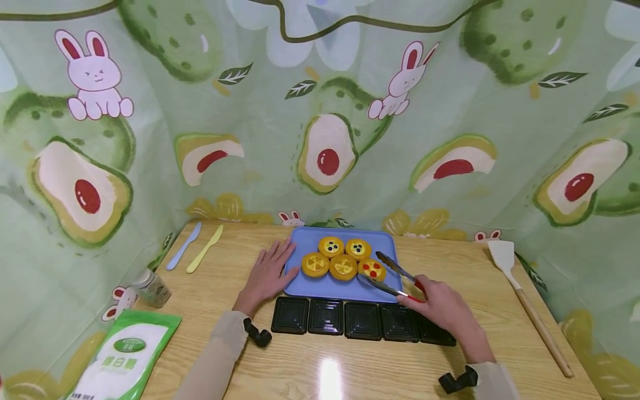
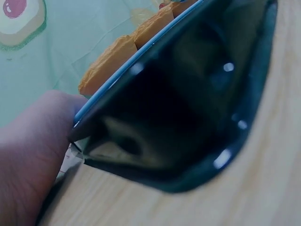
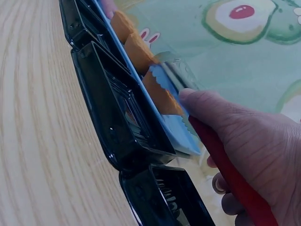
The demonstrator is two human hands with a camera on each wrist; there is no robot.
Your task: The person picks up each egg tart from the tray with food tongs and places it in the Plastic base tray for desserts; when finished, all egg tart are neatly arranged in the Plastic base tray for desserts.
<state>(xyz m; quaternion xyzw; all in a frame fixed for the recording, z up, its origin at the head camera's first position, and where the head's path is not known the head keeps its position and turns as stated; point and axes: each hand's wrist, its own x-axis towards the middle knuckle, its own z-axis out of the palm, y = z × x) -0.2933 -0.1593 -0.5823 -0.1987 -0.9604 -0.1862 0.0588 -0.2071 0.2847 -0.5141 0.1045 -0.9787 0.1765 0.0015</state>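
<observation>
A blue tray (image 1: 320, 286) on the wooden table carries several yellow tarts (image 1: 343, 266). My left hand (image 1: 267, 273) lies flat with straight fingers on the tray's left edge (image 2: 113, 82); the tarts (image 2: 108, 63) show above that edge. My right hand (image 1: 440, 308) grips metal tongs with red handles (image 1: 395, 278), their tips open beside the tart topped with red dots (image 1: 372, 270). In the right wrist view my fingers (image 3: 221, 110) curl round the red handle (image 3: 230, 174), next to a tart (image 3: 160, 92). A row of several black square containers (image 1: 360, 319) sits in front of the tray.
A wooden-handled spatula (image 1: 525, 303) lies at the right. A blue knife (image 1: 184, 245) and a yellow knife (image 1: 205, 248) lie at the back left. A small jar (image 1: 150, 287) and a white-green bag (image 1: 125, 361) sit at the front left. Patterned cloth walls surround the table.
</observation>
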